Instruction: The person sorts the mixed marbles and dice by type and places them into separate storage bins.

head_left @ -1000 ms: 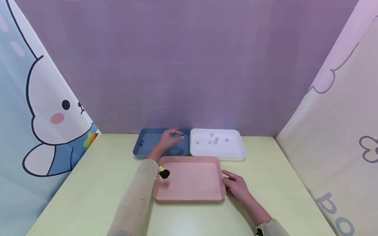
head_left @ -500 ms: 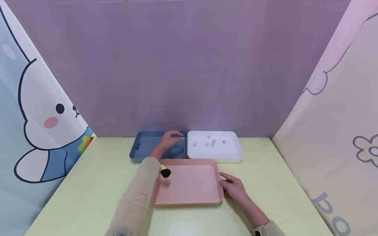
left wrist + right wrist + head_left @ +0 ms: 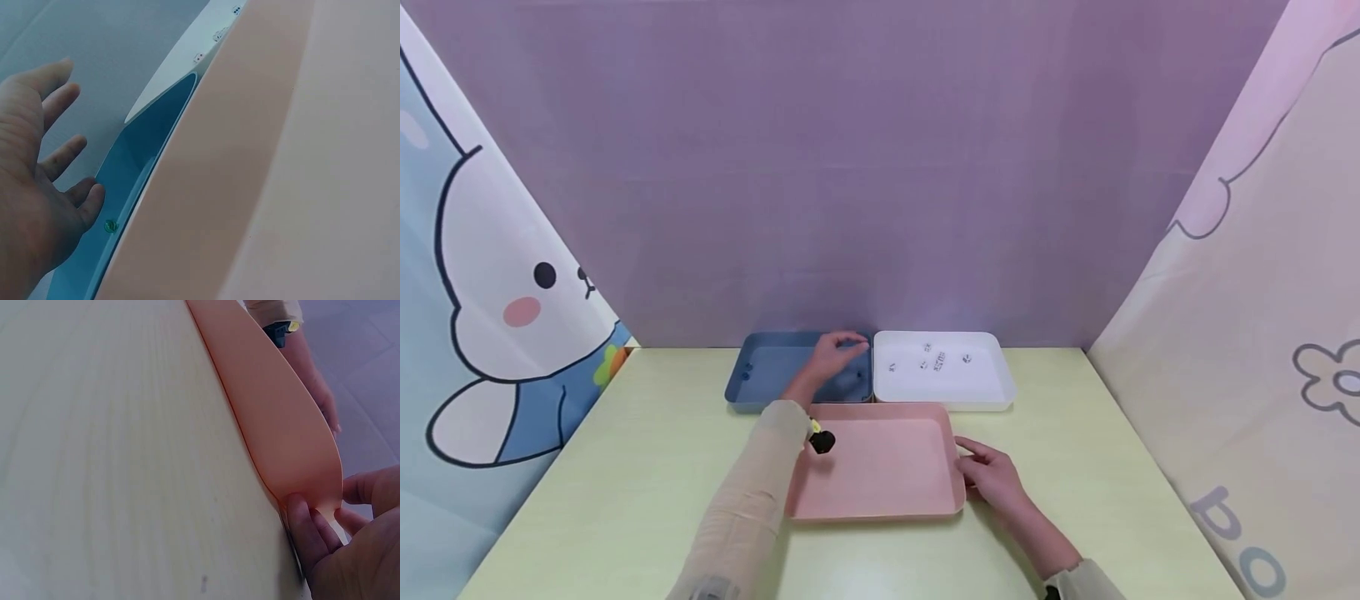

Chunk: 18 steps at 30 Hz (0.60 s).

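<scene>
My left hand hangs over the right part of a blue tray, its thumb and index finger apart. In the left wrist view its fingers are spread with nothing between them. Beneath it, a small green bead lies in the blue tray. Some small dark blue beads sit at that tray's left side. At the right edge of a pink tray, my right hand holds the rim, with thumb at the top and other fingers against the outer wall.
A white tray holding several small patterned beads adjoins the blue tray's right side. Both stand behind the pink tray on a pale wooden table. A purple backdrop rises at the table's far edge.
The small blue bead between my left thumb and index finger is gone from between them, and the fingertips are apart. A dark spot shows in the blue tray below. My right hand stays put.
</scene>
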Each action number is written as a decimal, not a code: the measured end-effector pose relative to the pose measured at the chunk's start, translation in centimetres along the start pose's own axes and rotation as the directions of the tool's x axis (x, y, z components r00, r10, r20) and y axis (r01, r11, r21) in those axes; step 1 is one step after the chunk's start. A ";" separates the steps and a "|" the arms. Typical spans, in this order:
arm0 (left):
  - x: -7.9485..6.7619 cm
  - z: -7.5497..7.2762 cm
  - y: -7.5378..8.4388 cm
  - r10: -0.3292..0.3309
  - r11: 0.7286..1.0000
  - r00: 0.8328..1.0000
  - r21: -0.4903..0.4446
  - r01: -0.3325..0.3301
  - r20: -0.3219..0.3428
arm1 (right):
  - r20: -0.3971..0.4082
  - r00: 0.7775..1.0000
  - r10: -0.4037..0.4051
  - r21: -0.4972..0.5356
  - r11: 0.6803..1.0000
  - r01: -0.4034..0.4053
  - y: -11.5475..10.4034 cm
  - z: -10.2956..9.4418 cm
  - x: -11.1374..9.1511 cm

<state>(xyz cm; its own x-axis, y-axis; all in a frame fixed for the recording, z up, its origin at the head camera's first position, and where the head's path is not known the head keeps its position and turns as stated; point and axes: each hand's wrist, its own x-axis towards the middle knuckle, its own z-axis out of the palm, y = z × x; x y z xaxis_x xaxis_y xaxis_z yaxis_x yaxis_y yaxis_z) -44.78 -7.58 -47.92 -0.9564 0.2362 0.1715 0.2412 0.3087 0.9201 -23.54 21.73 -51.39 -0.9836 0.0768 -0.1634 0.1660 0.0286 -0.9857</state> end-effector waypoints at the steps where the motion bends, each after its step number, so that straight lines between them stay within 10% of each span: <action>1: -0.1 0.0 0.0 -0.004 1.000 1.000 -0.004 0.004 -0.005 | 0.000 1.000 -0.001 -0.001 1.000 0.001 0.0 0.0 0.0; 10: -0.8 -1.0 1.0 0.015 1.000 0.994 0.020 -0.013 -0.111 | -0.003 1.000 0.005 -0.010 1.000 -0.005 -0.1 0.0 -0.3; 18: -1.4 -2.5 2.0 0.024 0.998 0.944 0.060 -0.005 -0.328 | -0.006 1.000 0.002 -0.025 1.000 -0.002 -0.2 0.0 -0.2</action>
<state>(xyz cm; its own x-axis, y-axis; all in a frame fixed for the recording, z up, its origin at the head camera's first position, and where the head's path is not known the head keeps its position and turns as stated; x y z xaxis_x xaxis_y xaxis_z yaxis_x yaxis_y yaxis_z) -43.34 -9.65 -45.44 -0.9513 -0.0713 0.2998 0.2554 0.3622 0.8965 -23.41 21.72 -51.19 -0.9828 0.0827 -0.1650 0.1697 0.0529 -0.9841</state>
